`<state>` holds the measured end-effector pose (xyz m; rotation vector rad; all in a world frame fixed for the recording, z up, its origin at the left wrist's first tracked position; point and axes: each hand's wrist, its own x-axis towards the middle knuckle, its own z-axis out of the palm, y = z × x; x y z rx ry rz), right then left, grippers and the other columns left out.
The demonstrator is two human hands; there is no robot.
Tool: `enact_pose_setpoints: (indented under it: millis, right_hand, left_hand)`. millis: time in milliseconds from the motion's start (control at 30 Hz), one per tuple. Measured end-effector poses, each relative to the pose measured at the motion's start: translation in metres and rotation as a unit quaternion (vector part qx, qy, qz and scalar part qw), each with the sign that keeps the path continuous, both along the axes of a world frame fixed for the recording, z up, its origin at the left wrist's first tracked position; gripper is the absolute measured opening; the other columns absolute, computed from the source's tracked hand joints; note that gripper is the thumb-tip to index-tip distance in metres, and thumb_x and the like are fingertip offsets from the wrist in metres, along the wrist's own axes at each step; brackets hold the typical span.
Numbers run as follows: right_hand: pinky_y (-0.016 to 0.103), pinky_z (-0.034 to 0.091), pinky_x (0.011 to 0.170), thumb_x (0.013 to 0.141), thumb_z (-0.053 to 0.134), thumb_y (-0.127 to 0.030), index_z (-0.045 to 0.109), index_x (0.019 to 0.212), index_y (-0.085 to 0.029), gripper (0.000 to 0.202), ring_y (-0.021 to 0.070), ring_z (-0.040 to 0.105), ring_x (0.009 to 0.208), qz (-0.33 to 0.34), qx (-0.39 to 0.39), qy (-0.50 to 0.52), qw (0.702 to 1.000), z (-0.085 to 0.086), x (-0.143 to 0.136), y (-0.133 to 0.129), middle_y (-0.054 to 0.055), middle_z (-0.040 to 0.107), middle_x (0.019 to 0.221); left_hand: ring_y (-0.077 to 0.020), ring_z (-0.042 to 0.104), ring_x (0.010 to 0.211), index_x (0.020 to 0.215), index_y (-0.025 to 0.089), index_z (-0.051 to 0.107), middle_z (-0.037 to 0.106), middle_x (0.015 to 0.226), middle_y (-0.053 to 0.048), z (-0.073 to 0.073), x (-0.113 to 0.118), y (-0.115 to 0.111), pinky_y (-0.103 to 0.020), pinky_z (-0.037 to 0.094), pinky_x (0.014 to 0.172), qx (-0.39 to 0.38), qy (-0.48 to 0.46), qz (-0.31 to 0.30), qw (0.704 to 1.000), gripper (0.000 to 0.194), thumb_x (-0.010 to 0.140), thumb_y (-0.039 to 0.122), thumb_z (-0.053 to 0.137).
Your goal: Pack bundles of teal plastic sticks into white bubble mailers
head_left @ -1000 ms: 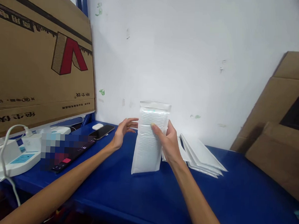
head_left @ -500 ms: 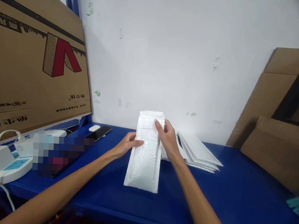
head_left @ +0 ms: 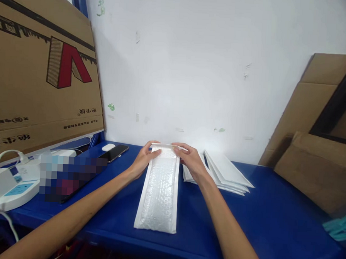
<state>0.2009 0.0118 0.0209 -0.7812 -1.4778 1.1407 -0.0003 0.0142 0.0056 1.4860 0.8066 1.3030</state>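
A white bubble mailer stands out in front of me, its far end tilted up and its near end low over the blue table. My left hand pinches its upper left corner, thumb on the face and fingers behind. At the upper right corner my right hand grips it the same way, with some fingers hidden behind the top edge. Just beyond my right wrist lies a stack of white mailers, partly covered by that hand.
On the left are a white power strip with a cable, a phone and a small white case. A large printed carton rises behind them. Folded cardboard leans at the right, near a teal item. A white wall closes the back.
The mailer has come lower and slightly left, nearer the table. Both hands have shifted to its top corners, and the flap at the top now appears folded back.
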Motion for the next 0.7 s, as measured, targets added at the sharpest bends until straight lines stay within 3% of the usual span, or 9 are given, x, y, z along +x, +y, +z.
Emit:
enact_pose_setpoints:
  millis: [167,333,400,500,600,700]
  right_hand:
    - [0.032,0.053,0.076,0.074,0.069,-0.038,0.073,0.104,-0.019,0.036,0.0206,0.068,0.082,0.007,-0.030,0.025,0.999,0.000,0.005,0.003,0.004,0.074,0.087]
    - [0.033,0.054,0.076,0.086,0.046,-0.050,0.075,0.096,-0.016,0.045,0.0231,0.068,0.087,0.002,-0.011,0.026,1.000,0.005,0.003,-0.002,0.010,0.074,0.095]
    - [0.031,0.052,0.068,0.083,0.055,-0.053,0.075,0.092,-0.017,0.042,0.0217,0.066,0.081,-0.019,0.004,0.006,1.000,0.006,-0.003,-0.006,0.009,0.074,0.092]
    - [0.026,0.047,0.059,0.071,0.075,-0.044,0.075,0.094,-0.020,0.033,0.0176,0.062,0.071,-0.040,0.029,-0.021,0.999,0.010,-0.009,-0.014,0.004,0.072,0.086]
    - [0.025,0.045,0.055,0.073,0.075,-0.040,0.074,0.101,-0.022,0.034,0.0156,0.061,0.069,-0.048,0.047,-0.008,0.998,0.028,0.006,-0.022,0.003,0.071,0.088]
    - [0.024,0.042,0.052,0.076,0.075,-0.037,0.073,0.106,-0.024,0.033,0.0120,0.056,0.060,-0.098,0.063,0.029,0.993,0.062,0.055,-0.027,0.001,0.069,0.078]
  left_hand:
    - [-0.0138,0.059,0.060,0.105,0.024,0.057,0.062,0.073,0.005,0.002,0.000,0.000,-0.022,0.042,0.055,0.004,-0.004,0.021,1.000,0.030,0.080,0.037,0.068]
    - [-0.0158,0.056,0.060,0.093,0.020,0.058,0.060,0.071,0.002,0.008,-0.003,-0.002,-0.026,0.043,0.055,0.004,-0.029,0.005,1.000,0.017,0.079,0.028,0.052]
    - [-0.0159,0.055,0.059,0.088,0.018,0.059,0.060,0.069,0.000,0.009,-0.005,-0.003,-0.027,0.043,0.055,0.006,-0.038,-0.005,0.999,0.019,0.081,0.030,0.047]
    - [-0.0169,0.056,0.057,0.092,0.018,0.059,0.061,0.066,0.000,0.009,-0.007,-0.004,-0.029,0.045,0.056,0.012,-0.052,-0.007,0.999,0.028,0.088,0.039,0.042]
    - [-0.0188,0.063,0.062,0.116,0.022,0.053,0.068,0.082,-0.003,0.005,-0.007,-0.003,-0.028,0.046,0.054,0.022,-0.055,-0.007,0.998,0.041,0.093,0.050,0.035]
    - [-0.0192,0.067,0.061,0.119,0.021,0.051,0.069,0.087,-0.005,-0.005,-0.004,0.001,-0.023,0.039,0.043,0.021,-0.009,-0.012,1.000,0.044,0.091,0.054,0.040]
